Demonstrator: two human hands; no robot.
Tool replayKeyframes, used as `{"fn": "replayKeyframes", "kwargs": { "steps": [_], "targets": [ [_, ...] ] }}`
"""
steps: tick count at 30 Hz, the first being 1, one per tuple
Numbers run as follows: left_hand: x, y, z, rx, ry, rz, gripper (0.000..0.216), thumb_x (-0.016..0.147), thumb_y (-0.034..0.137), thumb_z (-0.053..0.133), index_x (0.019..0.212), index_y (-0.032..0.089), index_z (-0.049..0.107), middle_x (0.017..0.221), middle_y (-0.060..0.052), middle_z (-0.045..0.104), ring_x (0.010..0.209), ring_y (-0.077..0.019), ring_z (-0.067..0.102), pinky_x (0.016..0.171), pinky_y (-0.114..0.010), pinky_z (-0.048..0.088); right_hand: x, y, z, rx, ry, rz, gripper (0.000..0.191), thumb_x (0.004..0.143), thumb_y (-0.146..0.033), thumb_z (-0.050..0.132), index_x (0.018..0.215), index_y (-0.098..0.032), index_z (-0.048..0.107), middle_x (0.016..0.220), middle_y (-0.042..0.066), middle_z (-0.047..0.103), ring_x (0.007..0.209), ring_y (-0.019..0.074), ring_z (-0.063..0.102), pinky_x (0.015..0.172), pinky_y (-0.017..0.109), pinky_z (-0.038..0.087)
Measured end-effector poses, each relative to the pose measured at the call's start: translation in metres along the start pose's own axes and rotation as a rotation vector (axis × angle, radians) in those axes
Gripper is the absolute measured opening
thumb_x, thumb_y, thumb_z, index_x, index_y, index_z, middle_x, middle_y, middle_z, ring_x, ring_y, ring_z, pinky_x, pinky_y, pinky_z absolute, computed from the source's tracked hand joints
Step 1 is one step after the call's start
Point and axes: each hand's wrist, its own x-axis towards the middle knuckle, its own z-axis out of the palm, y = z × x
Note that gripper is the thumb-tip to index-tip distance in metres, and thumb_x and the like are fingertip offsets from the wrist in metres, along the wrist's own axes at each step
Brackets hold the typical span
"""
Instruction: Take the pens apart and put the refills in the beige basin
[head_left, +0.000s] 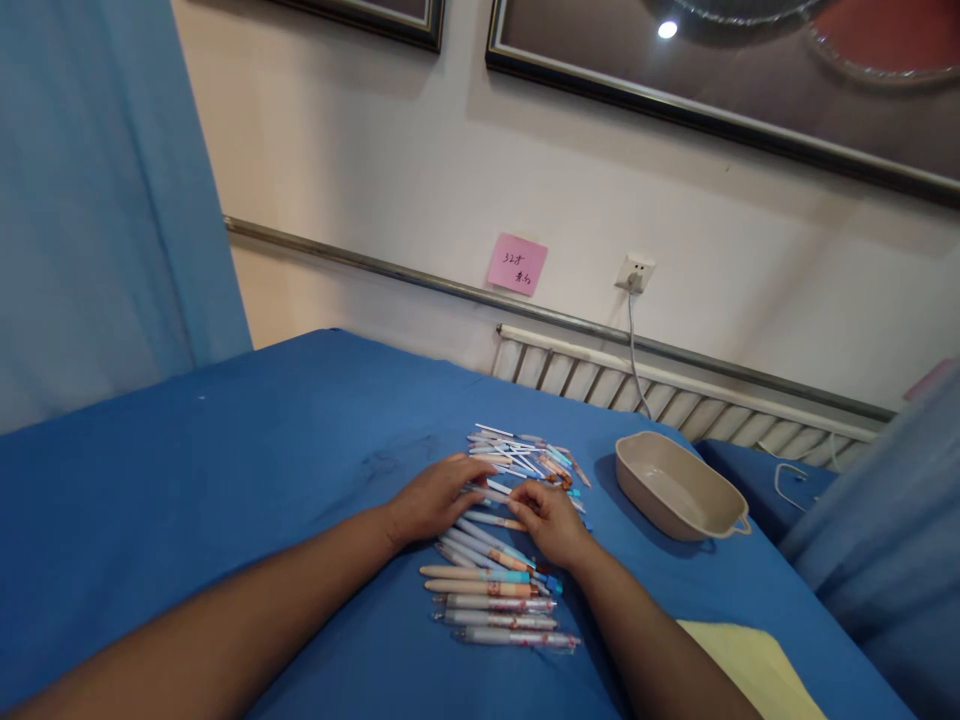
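Observation:
Both my hands rest on a blue-covered table (225, 480) over a scatter of pens. My left hand (435, 497) lies palm down with fingers stretched toward the loose pen parts (517, 455). My right hand (551, 520) has its fingers curled and pinched on a thin pale pen piece (495, 495) that runs between the two hands. Nearer to me, several assembled pens (499, 603) lie side by side in a row, some peach, some grey.
A beige oval dish (679, 485) stands empty to the right of the pens. A yellow sheet (757, 665) lies at the table's near right. Behind are a radiator (675, 395), a wall socket with cord (634, 273), a pink note (517, 264) and blue curtains (97, 200).

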Motion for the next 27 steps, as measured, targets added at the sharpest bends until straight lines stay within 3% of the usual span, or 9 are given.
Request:
{"fn": "replayKeyframes", "kwargs": {
  "steps": [3,8,12,14,18,21,23,27],
  "targets": [
    [-0.0003,-0.0019,0.0015,0.009,-0.028,-0.072,0.028,0.095,0.030,0.038,0.115,0.021,0.055,0.101,-0.005,0.065,0.094,-0.0183,0.059,0.086,-0.030,0.044,-0.0002,-0.0006,-0.0002,-0.006,0.002,-0.008,0.017,0.086,-0.032,0.051,0.083,-0.019,0.063,0.072,-0.001,0.062,0.067,0.0131,0.055,0.062,0.023,0.040],
    [-0.0013,-0.0037,0.0037,-0.016,0.021,-0.009,0.042,0.087,0.033,0.055,0.127,0.022,0.046,0.112,-0.006,0.062,0.102,-0.0203,0.056,0.090,-0.032,0.043,-0.0006,-0.0035,-0.0019,-0.058,-0.008,-0.029,0.016,0.086,-0.031,0.053,0.083,-0.019,0.063,0.073,0.000,0.062,0.069,0.0132,0.056,0.065,0.023,0.040],
    [-0.0011,-0.0059,0.0051,0.007,-0.016,-0.060,0.028,0.094,0.027,0.038,0.117,0.023,0.054,0.109,-0.005,0.065,0.100,-0.0194,0.059,0.088,-0.032,0.044,-0.0018,-0.0067,-0.0040,-0.083,-0.012,-0.049,0.016,0.086,-0.031,0.053,0.085,-0.020,0.063,0.075,0.000,0.063,0.070,0.0135,0.057,0.065,0.023,0.040],
    [-0.0014,-0.0063,0.0045,0.009,-0.011,-0.092,0.031,0.093,0.031,0.043,0.121,0.022,0.051,0.110,-0.006,0.064,0.099,-0.0201,0.059,0.087,-0.033,0.044,-0.0022,-0.0078,-0.0045,-0.100,-0.012,-0.062,0.015,0.086,-0.031,0.053,0.084,-0.019,0.063,0.075,0.000,0.063,0.071,0.0135,0.057,0.066,0.023,0.039],
    [-0.0022,-0.0050,0.0036,0.000,-0.021,-0.013,0.047,0.085,0.035,0.057,0.128,0.021,0.045,0.109,-0.007,0.063,0.098,-0.0209,0.057,0.087,-0.032,0.044,-0.0018,-0.0071,-0.0042,-0.107,-0.008,-0.066,0.015,0.086,-0.030,0.053,0.084,-0.019,0.063,0.075,0.001,0.063,0.071,0.0136,0.057,0.066,0.023,0.039],
    [-0.0015,-0.0041,0.0045,0.034,-0.058,-0.047,0.030,0.093,0.031,0.040,0.119,0.021,0.053,0.106,-0.006,0.064,0.097,-0.0203,0.059,0.087,-0.032,0.044,-0.0018,-0.0064,-0.0039,-0.096,0.004,-0.064,0.015,0.087,-0.029,0.052,0.084,-0.019,0.063,0.075,0.001,0.063,0.070,0.0136,0.057,0.066,0.023,0.039],
    [-0.0013,-0.0042,0.0046,0.046,-0.067,-0.091,0.031,0.095,0.032,0.035,0.117,0.021,0.055,0.106,-0.006,0.065,0.096,-0.0208,0.060,0.086,-0.033,0.044,-0.0023,-0.0069,-0.0038,-0.097,0.010,-0.078,0.015,0.087,-0.029,0.053,0.084,-0.019,0.063,0.074,0.000,0.063,0.070,0.0134,0.056,0.065,0.023,0.039],
    [-0.0023,-0.0049,0.0033,0.010,-0.030,-0.022,0.046,0.086,0.039,0.054,0.127,0.021,0.046,0.111,-0.007,0.062,0.099,-0.0217,0.057,0.087,-0.032,0.044,-0.0033,-0.0071,-0.0032,-0.099,0.013,-0.088,0.014,0.087,-0.028,0.053,0.084,-0.019,0.063,0.074,0.000,0.062,0.070,0.0132,0.056,0.065,0.023,0.039]
  ]
}}
